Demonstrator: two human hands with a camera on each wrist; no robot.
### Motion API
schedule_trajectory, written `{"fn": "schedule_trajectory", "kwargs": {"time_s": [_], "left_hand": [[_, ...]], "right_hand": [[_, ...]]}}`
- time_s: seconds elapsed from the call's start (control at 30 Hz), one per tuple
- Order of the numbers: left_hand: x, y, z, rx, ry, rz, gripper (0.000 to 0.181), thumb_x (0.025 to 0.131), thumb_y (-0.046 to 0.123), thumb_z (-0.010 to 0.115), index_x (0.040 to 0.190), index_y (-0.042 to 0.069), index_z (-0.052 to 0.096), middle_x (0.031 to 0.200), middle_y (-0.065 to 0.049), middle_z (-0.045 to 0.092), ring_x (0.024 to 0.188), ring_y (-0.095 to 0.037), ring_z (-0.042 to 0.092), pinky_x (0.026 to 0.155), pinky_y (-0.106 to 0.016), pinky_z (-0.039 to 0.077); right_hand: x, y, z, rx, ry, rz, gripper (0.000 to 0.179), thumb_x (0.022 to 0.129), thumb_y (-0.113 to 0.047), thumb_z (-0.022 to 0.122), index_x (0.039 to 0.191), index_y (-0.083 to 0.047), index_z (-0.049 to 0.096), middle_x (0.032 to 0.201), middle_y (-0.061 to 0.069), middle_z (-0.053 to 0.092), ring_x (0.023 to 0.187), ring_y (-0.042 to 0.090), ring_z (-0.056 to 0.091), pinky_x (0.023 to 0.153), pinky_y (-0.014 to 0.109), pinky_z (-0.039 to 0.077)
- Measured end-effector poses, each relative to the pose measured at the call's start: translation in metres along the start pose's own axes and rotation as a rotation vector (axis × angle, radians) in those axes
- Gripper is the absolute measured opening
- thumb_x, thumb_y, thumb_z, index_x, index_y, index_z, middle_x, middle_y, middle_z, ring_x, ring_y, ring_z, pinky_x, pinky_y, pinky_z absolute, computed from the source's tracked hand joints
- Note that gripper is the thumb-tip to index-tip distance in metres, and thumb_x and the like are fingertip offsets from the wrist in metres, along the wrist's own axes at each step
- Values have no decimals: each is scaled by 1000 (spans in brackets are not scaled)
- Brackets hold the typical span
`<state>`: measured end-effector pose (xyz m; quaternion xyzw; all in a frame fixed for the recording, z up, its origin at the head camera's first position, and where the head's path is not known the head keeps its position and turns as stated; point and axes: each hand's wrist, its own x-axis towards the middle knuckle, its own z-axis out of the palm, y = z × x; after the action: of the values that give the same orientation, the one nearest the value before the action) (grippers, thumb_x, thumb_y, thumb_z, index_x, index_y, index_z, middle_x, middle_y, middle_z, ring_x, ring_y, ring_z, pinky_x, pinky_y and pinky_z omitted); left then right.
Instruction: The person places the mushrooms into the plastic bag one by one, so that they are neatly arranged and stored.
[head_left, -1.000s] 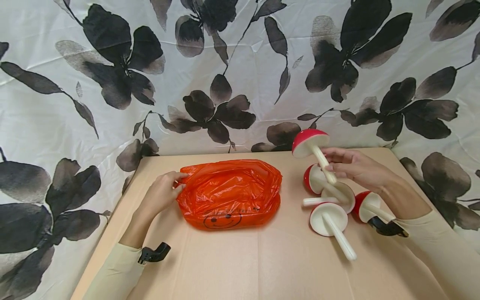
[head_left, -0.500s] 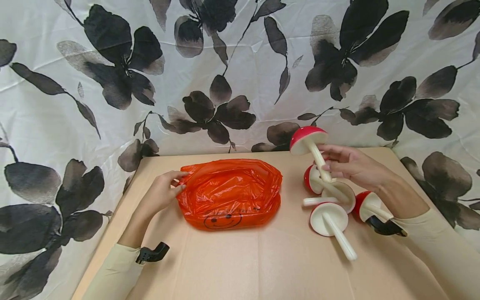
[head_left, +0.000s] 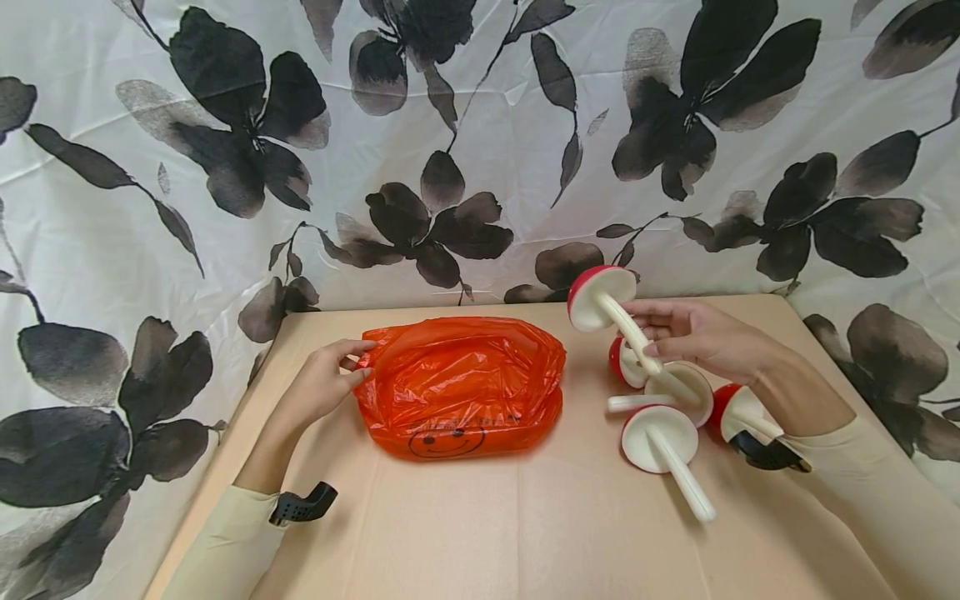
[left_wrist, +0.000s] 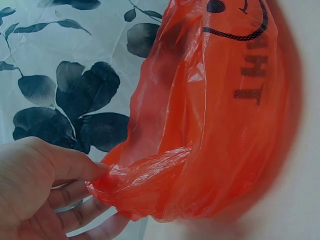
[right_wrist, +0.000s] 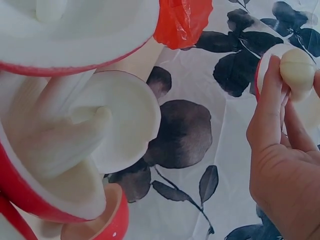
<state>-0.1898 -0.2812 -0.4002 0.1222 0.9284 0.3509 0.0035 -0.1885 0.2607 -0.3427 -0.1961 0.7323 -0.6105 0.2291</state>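
Observation:
An orange-red plastic bag (head_left: 465,383) with a printed smiley lies puffed up on the table, its open mouth facing up. My left hand (head_left: 322,383) pinches the bag's left rim between thumb and fingers; the left wrist view shows the thumb (left_wrist: 82,167) on the film. A toy mushroom (head_left: 600,300) with a red cap and cream stem is raised above the others. My right hand (head_left: 701,337) holds it by the stem, cap up and leaning left. The right wrist view shows the stem's end (right_wrist: 297,70) between the fingers.
Several more toy mushrooms lie heaped right of the bag: one in front (head_left: 660,437), one at the back (head_left: 628,367), another (head_left: 731,412) under my right wrist. The wooden tabletop (head_left: 450,533) meets a floral cloth (head_left: 480,150) behind.
The held mushroom has shifted a little left, and its cap tilts further left, after a slight rise midway. My left hand and the bag stay nearly still.

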Motion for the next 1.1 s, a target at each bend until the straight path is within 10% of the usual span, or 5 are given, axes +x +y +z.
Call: {"fn": "schedule_trajectory", "kwargs": {"time_s": [1.1], "left_hand": [[1, 0, -1, 2, -14, 10, 42, 92, -2, 65, 134, -1, 63, 119, -20, 68, 96, -31, 67, 65, -26, 56]], "right_hand": [[45, -11, 36, 76, 36, 45, 65, 92, 0, 70, 151, 3, 42, 121, 5, 70, 110, 22, 68, 88, 32, 59]]}}
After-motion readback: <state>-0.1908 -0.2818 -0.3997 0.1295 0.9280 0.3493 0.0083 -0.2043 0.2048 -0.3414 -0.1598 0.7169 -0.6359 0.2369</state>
